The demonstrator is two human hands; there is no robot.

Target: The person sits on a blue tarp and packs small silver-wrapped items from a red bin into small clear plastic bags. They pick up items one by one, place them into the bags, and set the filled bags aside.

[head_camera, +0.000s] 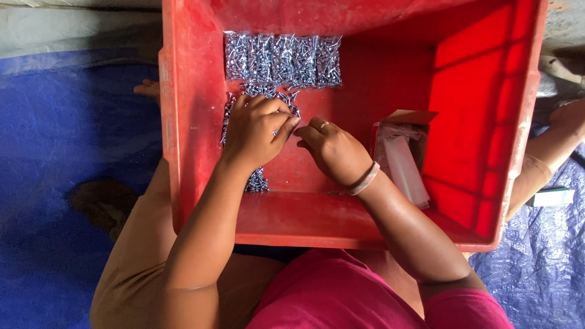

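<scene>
A big red plastic crate (183,152) lies in front of me. Along its far wall sits a row of clear packets filled with small silver screws (281,59). A loose heap of screws (257,180) lies on the crate floor at the left. My left hand (253,131) rests on that heap, fingers curled around some screws. My right hand (334,151), with a ring and a wristband, is just right of it, fingertips pinched close to the left hand's. What sits between the fingers is too small to tell.
A small open red box (402,122) with clear plastic bags (405,167) stands in the crate at the right. A blue tarp (55,140) covers the floor. Another person's arm (548,149) and a small pale box (551,197) are at the right edge.
</scene>
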